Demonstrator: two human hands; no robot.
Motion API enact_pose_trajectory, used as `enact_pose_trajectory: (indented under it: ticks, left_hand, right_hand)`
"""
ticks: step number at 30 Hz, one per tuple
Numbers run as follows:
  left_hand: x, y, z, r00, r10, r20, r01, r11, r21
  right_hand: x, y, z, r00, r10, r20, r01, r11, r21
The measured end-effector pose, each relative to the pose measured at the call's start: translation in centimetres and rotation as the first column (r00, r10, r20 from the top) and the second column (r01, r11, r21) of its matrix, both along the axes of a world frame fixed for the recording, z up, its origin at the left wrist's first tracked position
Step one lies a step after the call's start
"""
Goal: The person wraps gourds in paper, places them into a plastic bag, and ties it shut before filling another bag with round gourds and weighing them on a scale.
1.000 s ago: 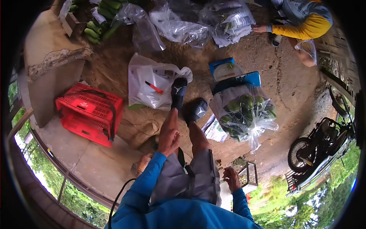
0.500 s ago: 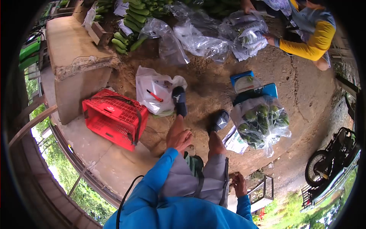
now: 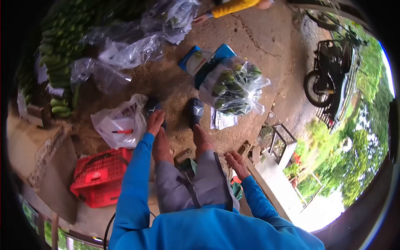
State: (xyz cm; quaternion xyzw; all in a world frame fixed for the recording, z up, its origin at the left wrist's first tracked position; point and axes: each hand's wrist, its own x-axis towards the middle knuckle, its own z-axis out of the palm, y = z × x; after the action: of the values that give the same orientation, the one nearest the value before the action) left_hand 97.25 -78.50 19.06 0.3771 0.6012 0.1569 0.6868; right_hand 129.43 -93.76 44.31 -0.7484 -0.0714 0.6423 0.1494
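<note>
My left hand [image 3: 155, 122] hangs over my foot, empty, with its fingers loosely stretched. Nearest to it is a white plastic bag [image 3: 109, 120], and a red-handled knife or cutter [image 3: 123, 131] lies on top of that. My right hand [image 3: 237, 163] is out beside my right knee, its fingers apart and slightly bent, with nothing visible in it. Ahead of my feet, a clear plastic bag [image 3: 239, 85] full of green vegetables, knotted at one end, rests against a blue weighing scale [image 3: 199, 62]. Printed paper [image 3: 223, 119] lies partly beneath the bag.
A red plastic basket [image 3: 100, 177] lies beside a concrete block [image 3: 39, 154] at left. Long green vegetables [image 3: 58, 62] are piled at upper left, near clear plastic sheeting [image 3: 129, 52]. Another person's yellow sleeve [image 3: 233, 7] shows at the top. A motorcycle [image 3: 333, 79] stands at right.
My view has turned to the right, so the basket and bags sit further left. My left hand has gone from curled fingers to stretched ones. My right hand has come forward beside my knee.
</note>
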Motion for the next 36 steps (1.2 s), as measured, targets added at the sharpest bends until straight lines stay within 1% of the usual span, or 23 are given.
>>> enact_pose_trajectory:
  ticks: [1, 3, 5, 7, 9, 11, 13, 15, 16, 17, 19, 21, 22, 23, 25, 27, 29, 30, 31, 33, 34, 35, 36]
  left_hand:
    - [-0.2, 1.1, 0.6, 0.997, -0.082, 0.001, 0.081, 0.988, 0.130]
    - [-0.5, 3.1, 2.5, 0.982, -0.186, -0.034, 0.189, 0.972, 0.138]
    - [-0.5, 4.8, 4.4, 0.955, -0.287, -0.079, 0.296, 0.945, 0.141]
    - [0.5, 5.7, 5.9, 0.916, -0.363, -0.170, 0.388, 0.909, 0.149]
    - [4.1, 7.1, 10.1, 0.912, -0.375, -0.166, 0.404, 0.891, 0.206]
    - [8.8, 8.4, 14.2, 0.901, -0.407, -0.148, 0.433, 0.852, 0.295]
    - [13.3, 8.7, 16.7, 0.878, -0.456, -0.146, 0.478, 0.819, 0.317]
    - [17.4, 9.0, 18.2, 0.900, -0.434, 0.028, 0.387, 0.828, 0.406]
    - [18.7, 8.9, 18.3, 0.901, -0.433, 0.019, 0.388, 0.825, 0.410]
    - [19.8, 8.7, 18.5, 0.922, -0.387, 0.024, 0.347, 0.851, 0.396]
    - [20.9, 8.5, 18.1, 0.939, -0.343, 0.021, 0.309, 0.869, 0.387]
    - [21.0, 8.1, 17.0, 0.988, -0.153, -0.009, 0.148, 0.943, 0.298]
    - [20.5, 7.4, 15.0, 0.998, -0.065, 0.027, 0.056, 0.966, 0.252]
    - [20.0, 7.2, 13.6, 0.997, -0.073, 0.020, 0.065, 0.966, 0.251]
    - [19.1, 7.6, 11.4, 0.993, 0.109, -0.040, -0.110, 0.994, -0.021]
    - [19.3, 8.8, 10.0, 0.992, 0.096, -0.079, -0.100, 0.994, -0.048]
    - [20.8, 10.9, 9.4, 0.953, 0.279, -0.119, -0.300, 0.926, -0.229]
    - [18.6, 11.7, 4.1, 0.989, 0.141, -0.033, -0.142, 0.905, -0.402]
    - [19.8, 12.6, 4.9, 0.992, 0.125, -0.033, -0.128, 0.907, -0.401]
    - [22.2, 14.2, 6.3, 0.976, 0.169, 0.134, -0.097, 0.899, -0.426]
    - [22.0, 14.3, 3.9, 0.932, 0.212, 0.293, -0.083, 0.914, -0.397]
    - [21.4, 13.5, 2.1, 0.936, 0.188, 0.296, -0.059, 0.917, -0.396]
    - [21.8, 13.5, 3.8, 0.949, 0.106, 0.297, -0.018, 0.958, -0.286]
  right_hand:
    - [-0.5, 0.3, 0.1, 0.999, 0.021, 0.049, -0.023, 0.999, 0.046]
    - [-1.0, 1.3, 0.4, 0.985, 0.021, 0.171, -0.047, 0.987, 0.151]
    - [-0.5, 4.1, 0.7, 0.849, 0.207, 0.486, -0.360, 0.901, 0.244]
    - [0.9, 8.7, 2.6, 0.744, 0.190, 0.641, -0.479, 0.820, 0.314]
    - [3.2, 12.3, 3.1, 0.647, 0.051, 0.761, -0.533, 0.743, 0.404]
    - [5.8, 15.6, 2.9, 0.623, -0.077, 0.779, -0.478, 0.751, 0.456]
    - [8.0, 18.3, 2.4, 0.676, -0.043, 0.735, -0.417, 0.800, 0.431]
    - [10.1, 19.2, -1.1, 0.588, 0.100, 0.802, -0.625, 0.686, 0.373]
    - [10.0, 19.6, -2.4, 0.643, 0.152, 0.751, -0.587, 0.727, 0.356]
    - [9.8, 19.7, -3.5, 0.612, 0.220, 0.760, -0.649, 0.688, 0.324]
    - [9.4, 19.6, -4.9, 0.531, 0.230, 0.816, -0.732, 0.610, 0.304]
    - [9.6, 19.5, -5.4, 0.520, 0.249, 0.817, -0.745, 0.601, 0.290]
    - [9.7, 19.6, -5.6, 0.502, 0.276, 0.820, -0.762, 0.590, 0.267]
    - [9.8, 19.6, -5.7, 0.510, 0.273, 0.816, -0.755, 0.597, 0.272]
    - [9.9, 19.7, -6.1, 0.557, 0.290, 0.778, -0.712, 0.649, 0.268]
    - [9.6, 20.3, -6.6, 0.560, 0.247, 0.791, -0.691, 0.665, 0.282]
    - [9.7, 21.0, -6.3, 0.612, 0.275, 0.742, -0.671, 0.677, 0.303]
    - [9.8, 21.0, -6.7, 0.615, 0.290, 0.733, -0.681, 0.664, 0.308]
    - [9.8, 21.2, -6.7, 0.620, 0.280, 0.733, -0.670, 0.675, 0.308]
    - [9.6, 21.2, -6.4, 0.620, 0.269, 0.737, -0.662, 0.683, 0.307]
    - [9.4, 20.8, -7.0, 0.627, 0.184, 0.757, -0.648, 0.662, 0.375]
    - [9.2, 20.2, -7.4, 0.629, 0.168, 0.759, -0.633, 0.678, 0.374]
    - [8.9, 19.8, -7.5, 0.590, 0.134, 0.796, -0.656, 0.655, 0.376]
